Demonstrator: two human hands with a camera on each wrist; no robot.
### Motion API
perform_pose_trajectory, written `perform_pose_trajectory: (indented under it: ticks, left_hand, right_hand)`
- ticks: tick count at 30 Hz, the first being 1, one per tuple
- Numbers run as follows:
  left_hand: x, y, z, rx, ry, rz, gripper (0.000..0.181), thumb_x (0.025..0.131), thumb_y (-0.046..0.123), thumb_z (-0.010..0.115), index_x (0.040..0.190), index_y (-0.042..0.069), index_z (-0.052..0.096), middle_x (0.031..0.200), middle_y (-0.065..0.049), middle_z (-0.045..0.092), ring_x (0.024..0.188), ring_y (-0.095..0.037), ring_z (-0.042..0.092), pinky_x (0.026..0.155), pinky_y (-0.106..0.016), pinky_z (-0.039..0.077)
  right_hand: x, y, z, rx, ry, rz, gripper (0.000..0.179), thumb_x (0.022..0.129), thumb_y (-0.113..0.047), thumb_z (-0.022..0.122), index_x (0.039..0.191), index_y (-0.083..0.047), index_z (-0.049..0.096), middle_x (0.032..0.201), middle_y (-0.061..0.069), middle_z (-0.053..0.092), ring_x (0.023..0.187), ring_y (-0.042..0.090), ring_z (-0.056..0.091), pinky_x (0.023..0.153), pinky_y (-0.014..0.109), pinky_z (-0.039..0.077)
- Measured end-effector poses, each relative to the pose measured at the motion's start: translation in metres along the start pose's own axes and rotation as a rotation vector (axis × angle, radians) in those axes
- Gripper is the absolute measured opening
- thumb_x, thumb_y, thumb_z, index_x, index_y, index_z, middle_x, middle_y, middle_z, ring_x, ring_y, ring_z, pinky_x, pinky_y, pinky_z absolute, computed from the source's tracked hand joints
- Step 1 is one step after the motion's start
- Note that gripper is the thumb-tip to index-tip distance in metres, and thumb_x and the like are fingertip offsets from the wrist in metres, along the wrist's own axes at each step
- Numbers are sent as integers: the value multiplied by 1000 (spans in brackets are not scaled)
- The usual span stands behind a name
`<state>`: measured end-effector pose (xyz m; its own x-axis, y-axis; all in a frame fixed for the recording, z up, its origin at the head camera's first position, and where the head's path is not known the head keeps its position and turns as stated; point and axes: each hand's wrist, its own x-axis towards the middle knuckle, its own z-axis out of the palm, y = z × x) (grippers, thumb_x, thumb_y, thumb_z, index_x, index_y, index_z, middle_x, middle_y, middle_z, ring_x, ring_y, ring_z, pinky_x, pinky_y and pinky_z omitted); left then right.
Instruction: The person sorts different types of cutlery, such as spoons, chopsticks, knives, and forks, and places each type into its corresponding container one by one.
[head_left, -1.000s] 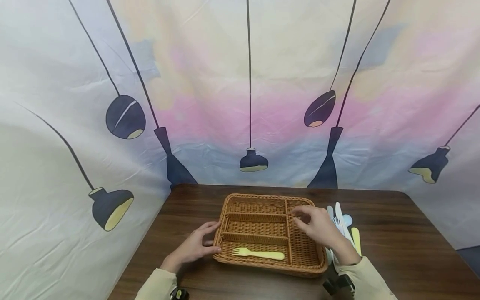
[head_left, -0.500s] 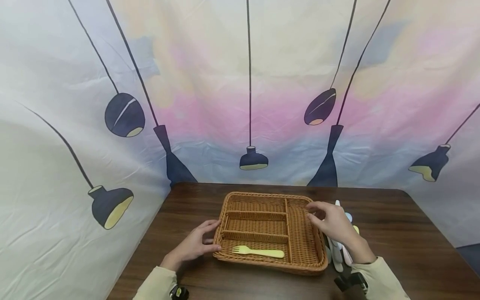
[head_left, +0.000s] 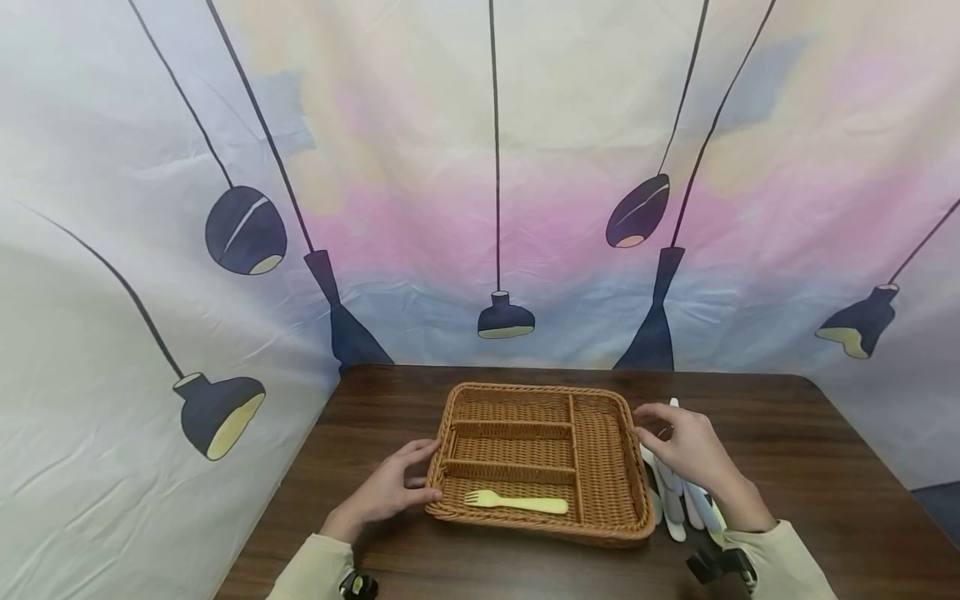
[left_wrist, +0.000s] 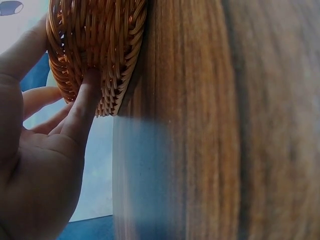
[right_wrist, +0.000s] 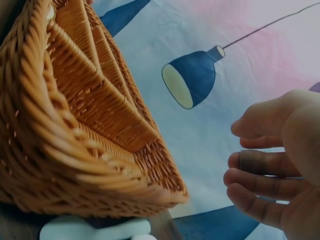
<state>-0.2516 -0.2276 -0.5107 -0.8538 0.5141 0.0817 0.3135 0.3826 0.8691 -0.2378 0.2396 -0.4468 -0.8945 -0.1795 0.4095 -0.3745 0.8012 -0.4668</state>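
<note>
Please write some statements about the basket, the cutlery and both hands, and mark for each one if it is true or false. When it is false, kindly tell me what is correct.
1. The yellow fork lies inside the wicker basket. True.
2. The right hand is holding a spoon. False: the right hand holds nothing; its fingers are loosely bent.
3. The left hand touches the basket. True.
4. In the head view, the pile of cutlery lies left of the basket. False: the pile of cutlery lies on the table to its right.
5. The basket has no dividers. False: dividers split it into four compartments.
6. The fork is in the compartment nearest the person, among the three stacked ones. True.
</note>
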Motion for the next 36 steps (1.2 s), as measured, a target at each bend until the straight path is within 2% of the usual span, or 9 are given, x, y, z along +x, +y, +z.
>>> perform_pose_trajectory:
  ticks: [10, 18, 26, 36]
  left_hand:
    - [0, 1, 1, 12, -1, -1, 79, 84, 17, 78, 147, -3, 36, 149, -24, 33, 124, -43, 51, 92, -29, 58]
    - [3, 1, 0, 15, -5, -10, 79, 84, 16, 78, 148, -3, 35, 150, -23, 31, 125, -44, 50, 92, -27, 58]
    - [1, 1, 1, 6, 8, -4, 78, 84, 16, 78, 148, -3, 36, 150, -24, 32, 126, -45, 49, 92, -28, 58]
    - [-1, 0, 2, -16, 8, -9, 78, 84, 14, 77, 148, -4, 36, 151, -23, 30, 124, -43, 51, 92, -27, 57]
  right_hand:
    - [-9, 12, -6, -10, 33, 47, 25, 87, -13, 72, 111, -9, 70, 96, 2, 72, 77, 14, 65, 64, 25, 59]
    - [-20, 23, -7, -40, 21, 112, 27, 85, -15, 73, 111, -5, 70, 85, -1, 69, 73, 12, 63, 60, 23, 56]
    - [-25, 29, -8, -55, -8, 149, 29, 85, -14, 73, 111, -5, 69, 87, 2, 71, 72, 13, 63, 54, 24, 51]
    - [-28, 32, -7, -58, -22, 175, 31, 84, -14, 74, 113, -4, 68, 90, 5, 71, 73, 15, 64, 55, 27, 53]
